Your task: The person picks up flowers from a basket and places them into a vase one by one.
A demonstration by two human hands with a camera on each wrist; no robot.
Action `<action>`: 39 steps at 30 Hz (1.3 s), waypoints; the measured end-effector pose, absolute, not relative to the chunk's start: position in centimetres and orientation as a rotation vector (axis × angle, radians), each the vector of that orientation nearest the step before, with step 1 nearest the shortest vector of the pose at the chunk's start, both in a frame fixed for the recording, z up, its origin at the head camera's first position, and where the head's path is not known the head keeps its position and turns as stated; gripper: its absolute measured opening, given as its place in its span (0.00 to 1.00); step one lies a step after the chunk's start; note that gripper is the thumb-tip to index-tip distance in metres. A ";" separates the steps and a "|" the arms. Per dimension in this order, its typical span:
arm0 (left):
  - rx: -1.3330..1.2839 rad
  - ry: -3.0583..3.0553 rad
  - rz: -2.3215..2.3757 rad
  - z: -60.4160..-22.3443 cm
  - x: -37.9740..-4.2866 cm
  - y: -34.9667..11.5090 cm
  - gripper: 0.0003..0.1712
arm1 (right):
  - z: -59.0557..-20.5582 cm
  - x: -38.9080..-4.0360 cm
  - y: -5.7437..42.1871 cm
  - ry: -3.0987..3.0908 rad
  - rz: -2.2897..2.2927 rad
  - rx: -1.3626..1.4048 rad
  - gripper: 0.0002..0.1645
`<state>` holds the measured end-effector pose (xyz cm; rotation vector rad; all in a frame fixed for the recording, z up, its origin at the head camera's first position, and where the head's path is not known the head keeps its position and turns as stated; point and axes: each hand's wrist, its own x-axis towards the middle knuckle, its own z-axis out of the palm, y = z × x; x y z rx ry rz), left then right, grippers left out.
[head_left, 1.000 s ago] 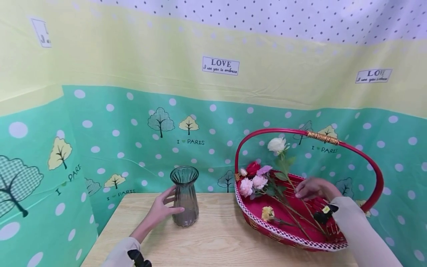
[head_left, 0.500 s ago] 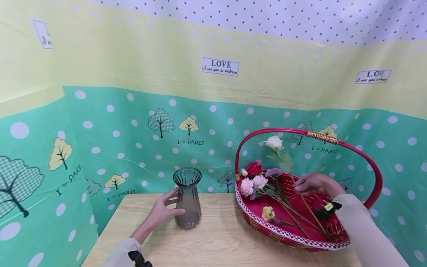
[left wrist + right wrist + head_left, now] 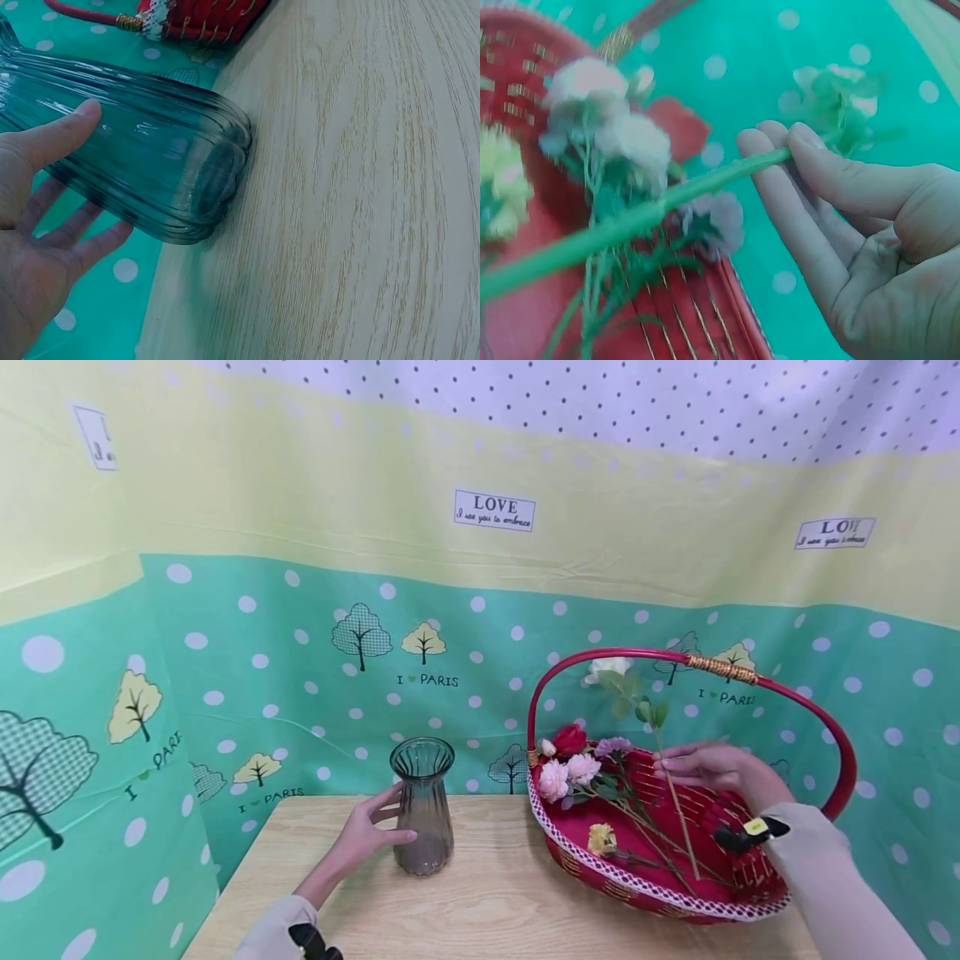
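My left hand holds a ribbed smoky glass vase from its left side; the vase stands upright on the wooden table. In the left wrist view the thumb lies across the near side of the glass, with fingers on the other side. Over the basket, my right hand pinches the green stem of a white flower between thumb and fingertips. The flower tilts up and left, its bloom partly behind the basket handle. Its lower stem end hangs over the basket's inside.
A red wicker basket with white trim and a tall arched handle stands at the right. In it lie a red flower, pink flowers, a purple flower and a yellow flower. Patterned cloth hangs behind the table.
The vase moved slightly right early on, then stayed still. My right hand turned and drew the white flower's stem end up and left, off the stems in the basket; the bloom shifted left behind the handle.
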<state>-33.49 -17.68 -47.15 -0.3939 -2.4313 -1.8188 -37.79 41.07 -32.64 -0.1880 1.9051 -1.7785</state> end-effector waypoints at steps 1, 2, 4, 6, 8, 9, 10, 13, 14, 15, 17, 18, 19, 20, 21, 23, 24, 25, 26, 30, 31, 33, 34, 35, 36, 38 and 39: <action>-0.396 -2.433 -1.823 -47.1 -33.5 -17.7 0.52 | -32.6 -37.6 41.0 1.843 -1.821 -0.185 0.19; -0.400 -2.434 -1.828 -47.1 -33.4 -17.7 0.52 | -32.5 -37.4 40.8 1.782 -1.861 -0.183 0.21; -0.412 -2.434 -1.838 -47.1 -33.5 -17.7 0.52 | -32.4 -36.8 40.4 1.662 -1.937 -0.185 0.24; -0.425 -2.434 -1.842 -47.1 -33.5 -17.6 0.52 | -32.3 -36.2 39.8 1.566 -2.011 -0.176 0.25; -0.443 -2.432 -1.850 -47.2 -33.6 -17.5 0.52 | -32.4 -35.6 39.1 1.482 -2.096 -0.133 0.25; -0.455 -2.432 -1.853 -47.2 -33.7 -17.5 0.52 | -32.4 -35.3 38.6 1.454 -2.132 -0.122 0.25; -0.470 -2.429 -1.858 -47.2 -33.7 -17.5 0.52 | -32.4 -35.1 38.1 1.425 -2.161 -0.117 0.24; -0.517 -2.433 -1.859 -47.3 -33.8 -17.5 0.53 | -32.7 -34.8 36.5 1.337 -2.256 -0.088 0.24; -0.534 -2.434 -1.859 -47.3 -33.8 -17.6 0.53 | -32.8 -34.7 35.9 1.321 -2.273 -0.100 0.24; -0.550 -2.434 -1.861 -47.3 -33.8 -17.6 0.53 | -32.9 -34.6 35.4 1.290 -2.303 -0.091 0.24; -0.576 -2.434 -1.868 -47.3 -33.8 -17.6 0.52 | -33.0 -34.4 34.2 1.244 -2.347 -0.093 0.24; -0.584 -2.429 -1.879 -47.3 -33.8 -17.6 0.52 | -33.2 -34.4 33.7 1.223 -2.369 -0.091 0.23; -0.592 -2.426 -1.885 -47.2 -33.8 -17.6 0.51 | -33.3 -34.3 33.2 1.211 -2.389 -0.093 0.23; -0.595 -2.424 -1.895 -47.2 -33.8 -17.6 0.51 | -33.4 -34.2 32.7 1.196 -2.410 -0.087 0.24; -0.601 -2.424 -1.899 -47.2 -33.8 -17.5 0.51 | -33.5 -34.2 32.2 1.189 -2.427 -0.096 0.24; -0.605 -2.425 -1.906 -47.2 -33.8 -17.5 0.51 | -33.7 -34.0 31.4 1.147 -2.469 -0.097 0.25; -0.605 -2.426 -1.907 -47.1 -33.9 -17.4 0.51 | -33.8 -33.9 31.1 1.119 -2.492 -0.092 0.25; -0.608 -2.430 -1.903 -47.1 -33.9 -17.4 0.51 | -34.0 -33.8 30.7 1.103 -2.514 -0.092 0.25; -0.607 -2.432 -1.904 -47.1 -33.9 -17.4 0.51 | -34.1 -33.7 30.4 1.076 -2.535 -0.091 0.24; -0.597 -2.443 -1.895 -47.0 -33.8 -17.4 0.51 | -34.7 -33.3 28.7 0.947 -2.638 -0.071 0.22; -0.595 -2.446 -1.889 -47.0 -33.8 -17.4 0.51 | -34.8 -33.3 28.2 0.929 -2.659 -0.079 0.21; -0.584 -2.449 -1.885 -47.0 -33.8 -17.4 0.51 | -35.0 -33.2 27.2 0.890 -2.700 -0.102 0.21; -0.580 -2.449 -1.886 -47.0 -33.8 -17.4 0.51 | -35.1 -33.2 26.7 0.880 -2.714 -0.129 0.21; -0.578 -2.450 -1.886 -46.9 -33.8 -17.4 0.51 | -35.3 -33.1 26.2 0.875 -2.728 -0.156 0.21; -0.576 -2.449 -1.888 -46.9 -33.8 -17.4 0.52 | -35.3 -33.0 25.7 0.875 -2.744 -0.180 0.22; -0.574 -2.447 -1.897 -46.9 -33.8 -17.4 0.52 | -35.5 -32.9 24.7 0.856 -2.774 -0.225 0.21; -0.575 -2.447 -1.896 -46.9 -33.8 -17.5 0.52 | -35.5 -32.8 24.2 0.847 -2.787 -0.248 0.21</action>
